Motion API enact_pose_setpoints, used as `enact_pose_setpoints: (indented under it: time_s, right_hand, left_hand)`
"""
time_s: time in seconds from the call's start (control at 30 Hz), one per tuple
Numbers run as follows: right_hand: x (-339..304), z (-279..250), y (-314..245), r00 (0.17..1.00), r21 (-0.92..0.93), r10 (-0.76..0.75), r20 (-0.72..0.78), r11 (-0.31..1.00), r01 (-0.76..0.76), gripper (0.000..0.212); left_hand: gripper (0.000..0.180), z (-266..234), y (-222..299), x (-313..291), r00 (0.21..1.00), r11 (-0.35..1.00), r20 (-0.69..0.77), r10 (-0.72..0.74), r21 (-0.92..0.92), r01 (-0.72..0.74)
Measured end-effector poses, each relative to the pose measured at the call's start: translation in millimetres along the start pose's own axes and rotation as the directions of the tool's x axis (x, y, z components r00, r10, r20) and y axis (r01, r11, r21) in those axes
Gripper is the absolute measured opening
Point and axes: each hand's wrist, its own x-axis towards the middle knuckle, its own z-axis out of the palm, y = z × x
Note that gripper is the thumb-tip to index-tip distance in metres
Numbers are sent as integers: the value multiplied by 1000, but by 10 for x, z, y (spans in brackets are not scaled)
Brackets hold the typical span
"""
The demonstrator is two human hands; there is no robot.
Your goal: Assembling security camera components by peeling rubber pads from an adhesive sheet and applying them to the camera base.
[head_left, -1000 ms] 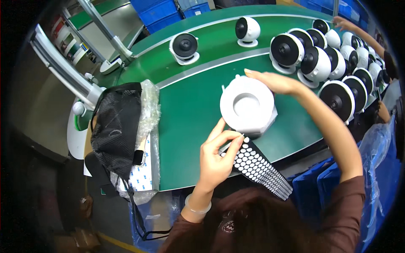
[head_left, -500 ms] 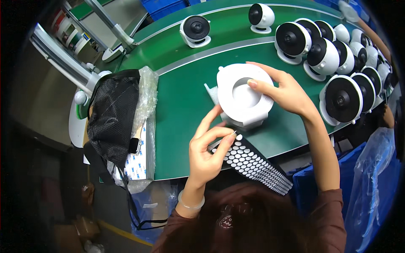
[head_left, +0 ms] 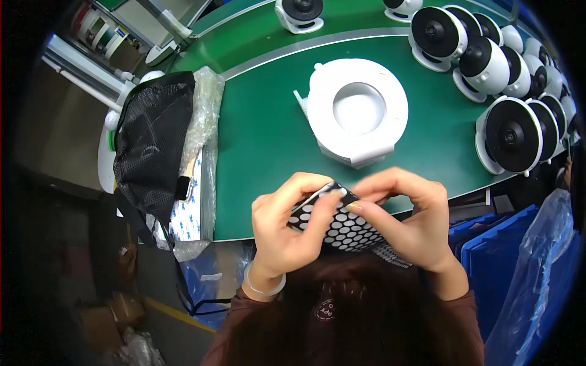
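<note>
In front of me is a black sheet (head_left: 351,233) covered with rows of round white stickers, held up near the table's front edge. My left hand (head_left: 282,227) pinches its upper edge between thumb and fingers. Thumb and fingers of my right hand (head_left: 414,224) close on the same edge, close to the left fingertips and slightly blurred. Whether a single sticker is between them is hidden. Just beyond, untouched, a white ring-shaped holder (head_left: 321,116) with a round hollow in its middle lies on the green table (head_left: 262,152).
White round-bodied devices with black fronts (head_left: 510,134) crowd the right side; others stand on the green conveyor (head_left: 244,52) at the back. On the left are a black mesh bag (head_left: 152,146), bubble wrap (head_left: 206,116) and a watch (head_left: 184,188). Blue bins (head_left: 500,250) stand at lower right.
My right hand has let go of the white holder and come down to the sticker sheet. The holder now rests alone on the table. The view has shifted slightly.
</note>
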Motion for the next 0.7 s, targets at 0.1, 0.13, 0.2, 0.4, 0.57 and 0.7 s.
enact_pose_setpoints:
  time_s: [0.1,0.13,0.2,0.4,0.57,0.7]
  right_hand:
    - [-31,66,-46,995,-6,-5,-102,1000,4,13]
    - [-37,74,-55,993,-32,-36,-111,999,33,13]
    - [-34,67,-25,987,-58,-101,-122,994,94,13]
    - [-56,77,33,972,-86,-171,-161,984,159,15]
    - [-58,107,106,940,-154,-242,-240,966,209,16]
    - [-71,114,51,947,-155,-237,-218,966,206,16]
  left_hand:
    - [3,2,-2,-14,1000,998,-9,-10,54,11]
    - [3,-5,-13,-26,998,994,-33,60,97,-57]
    - [6,-6,9,-38,987,972,-48,155,186,-144]
    - [10,46,22,-33,946,913,-72,317,294,-283]
    - [11,73,0,-31,928,881,-83,362,356,-312]
    - [11,54,8,-51,936,887,-76,344,354,-297]
